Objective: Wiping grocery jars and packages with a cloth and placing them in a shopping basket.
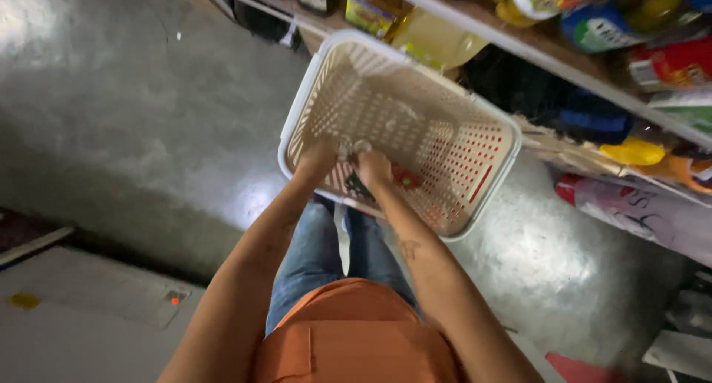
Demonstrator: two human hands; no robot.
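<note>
hands, left (319,157) and right (373,166), each hold a tight grip on basket (475,142) rim.

1. Both hands are down inside a cream slotted basket (445,123), the left hand (317,159) near its rim and the right hand (373,168) just beside it.
2. Something small and shiny sits between the hands; I can't tell what.
3. The basket hangs over the grey floor (133,109), beside a shelf (534,53) of oil bottles (434,38).

Small item between left hand (317,159) and right hand (372,168) blurred; shelf goods (593,20) cropped.
</note>
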